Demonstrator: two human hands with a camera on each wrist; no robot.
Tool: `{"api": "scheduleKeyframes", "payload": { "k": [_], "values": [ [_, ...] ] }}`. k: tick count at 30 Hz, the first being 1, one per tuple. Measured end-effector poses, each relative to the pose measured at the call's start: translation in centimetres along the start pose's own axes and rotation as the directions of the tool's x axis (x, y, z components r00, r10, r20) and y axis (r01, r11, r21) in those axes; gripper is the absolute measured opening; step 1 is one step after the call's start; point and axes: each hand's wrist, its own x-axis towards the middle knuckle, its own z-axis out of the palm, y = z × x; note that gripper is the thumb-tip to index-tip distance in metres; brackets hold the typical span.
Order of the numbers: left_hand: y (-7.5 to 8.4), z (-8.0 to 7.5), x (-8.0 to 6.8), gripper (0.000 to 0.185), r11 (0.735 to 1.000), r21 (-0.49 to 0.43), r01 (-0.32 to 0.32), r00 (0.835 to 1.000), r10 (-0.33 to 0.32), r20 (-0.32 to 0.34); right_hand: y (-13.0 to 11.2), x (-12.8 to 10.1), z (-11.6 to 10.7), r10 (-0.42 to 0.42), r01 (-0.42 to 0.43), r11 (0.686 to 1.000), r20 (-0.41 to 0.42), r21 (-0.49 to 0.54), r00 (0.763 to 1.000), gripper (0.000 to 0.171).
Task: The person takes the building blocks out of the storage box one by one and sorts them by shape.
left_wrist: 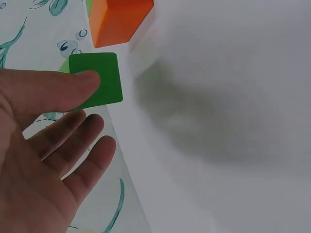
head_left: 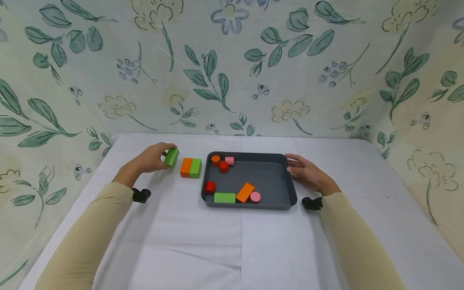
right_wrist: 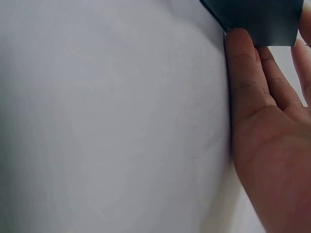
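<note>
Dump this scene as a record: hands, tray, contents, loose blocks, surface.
left_hand: left hand pinches held green block
right_hand: right hand touches right side of gray tray
tray_far_left: orange cylinder, pink piece, far red cylinder
tray_near_side: near red cylinder, green bar, orange bar, pink cylinder
loose: orange block, loose green block, side by side, left of tray
surface: white cloth

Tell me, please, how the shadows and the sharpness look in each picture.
Head view: faint shadows on the white cloth beside the left sleeve and right sleeve, the tray fairly sharp; left wrist view: a broad, soft-edged shadow to the right of the held green block, whose edges look crisp; right wrist view: the cloth greyish with little visible texture, darker toward the left edge.
</note>
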Motion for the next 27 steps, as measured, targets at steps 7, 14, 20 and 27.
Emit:
{"api": "scheduleKeyframes", "payload": {
  "k": [7,14,20,27],
  "values": [
    [-0.7,1.2,0.1,0.069,0.999,-0.017,0.04,0.999,-0.039,0.029,0.0,0.0,0.0,0.002,-0.002,1.0,0.001,0.0,1.0,0.072],
    [-0.4,1.9,0.3,0.069,0.998,-0.036,0.047,0.998,-0.046,0.032,-0.2,-0.1,0.1,-0.008,0.008,1.0,0.01,0.009,1.0,0.071],
    [-0.4,2.4,0.6,0.071,0.996,-0.057,0.062,0.997,-0.06,0.046,-0.3,0.0,0.2,-0.007,0.007,1.0,0.01,0.005,1.0,0.071],
    [-0.3,2.7,1.1,0.072,0.993,-0.076,0.085,0.994,-0.079,0.081,-0.1,-0.1,0.1,-0.002,0.002,1.0,0.006,0.005,1.0,0.072]
  ]
}}
